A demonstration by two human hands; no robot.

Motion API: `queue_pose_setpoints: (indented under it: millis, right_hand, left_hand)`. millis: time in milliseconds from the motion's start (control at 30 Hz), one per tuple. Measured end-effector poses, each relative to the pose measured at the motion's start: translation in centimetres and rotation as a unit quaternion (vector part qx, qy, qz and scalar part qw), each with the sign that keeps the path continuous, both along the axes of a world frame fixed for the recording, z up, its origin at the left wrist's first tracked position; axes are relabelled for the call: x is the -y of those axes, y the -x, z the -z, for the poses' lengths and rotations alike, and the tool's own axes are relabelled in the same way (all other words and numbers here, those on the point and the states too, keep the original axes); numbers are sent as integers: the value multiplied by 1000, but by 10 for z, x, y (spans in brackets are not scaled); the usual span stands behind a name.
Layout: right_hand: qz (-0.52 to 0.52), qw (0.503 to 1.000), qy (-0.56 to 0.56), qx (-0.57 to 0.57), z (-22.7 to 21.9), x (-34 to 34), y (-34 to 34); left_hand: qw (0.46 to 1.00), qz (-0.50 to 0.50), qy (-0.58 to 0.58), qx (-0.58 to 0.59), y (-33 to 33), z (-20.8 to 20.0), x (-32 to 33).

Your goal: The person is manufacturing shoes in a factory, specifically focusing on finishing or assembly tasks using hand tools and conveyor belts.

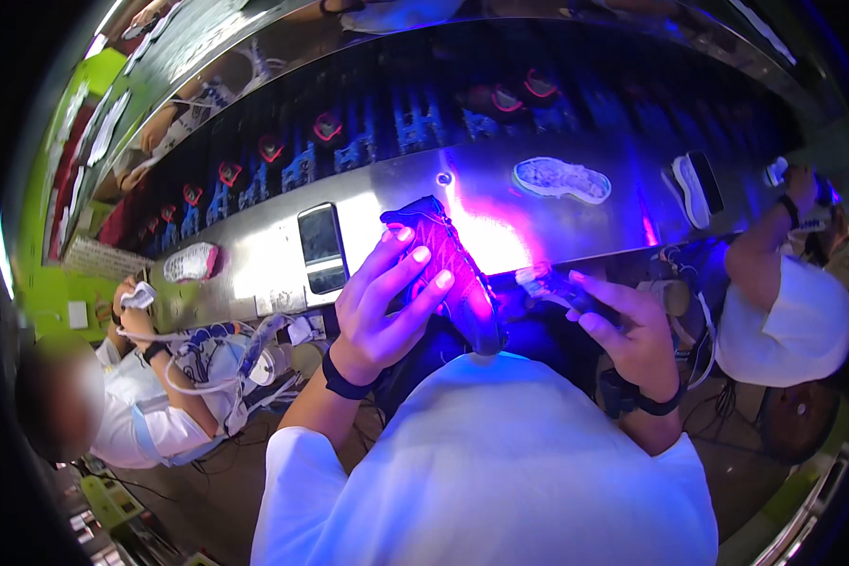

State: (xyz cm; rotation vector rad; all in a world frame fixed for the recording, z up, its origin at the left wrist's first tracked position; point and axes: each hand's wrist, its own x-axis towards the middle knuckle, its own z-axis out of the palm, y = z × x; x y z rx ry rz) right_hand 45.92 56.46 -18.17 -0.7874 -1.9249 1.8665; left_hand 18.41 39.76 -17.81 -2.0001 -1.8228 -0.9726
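Note:
My left hand point(383, 307) grips a dark shoe upper point(467, 297), its fingers spread over the side and the toe pointing away or toward me, I cannot tell which. Purple-pink light falls across the shoe, which hangs over the near edge of the metal bench. To its right, my right hand point(632, 330) is closed on a small brush point(552, 286) with a dark handle. The pale bristle end points left toward the shoe, with a gap between them. Glare hides some detail there.
A metal bench point(377, 181) runs across in front of me, bearing a phone point(322, 248), a pale shoe sole point(562, 179) and another sole point(691, 193). Dark shoes line a conveyor point(387, 71) behind. Co-workers sit at left point(151, 396) and right point(783, 311).

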Motion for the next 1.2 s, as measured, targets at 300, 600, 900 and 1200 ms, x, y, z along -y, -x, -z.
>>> queue_pose_setpoints:
  millis: [300, 600, 900, 1200]
  right_hand:
    - [-16, 987, -161, -12, -20, -22, -5]
    - [22, 988, -146, -36, -13, -34, 4]
    - [-46, 999, 23, 9, 41, -31, -21]
    - [98, 976, 110, 158, 98, -51, -50]
  left_hand:
    - [992, 105, 9, -75, -21, -9, -15]
    - [984, 142, 20, -103, -37, -18, -24]
    - [996, 83, 44, -13, -11, 14, -52]
    - [936, -232, 212, 160, 173, 113, -146]
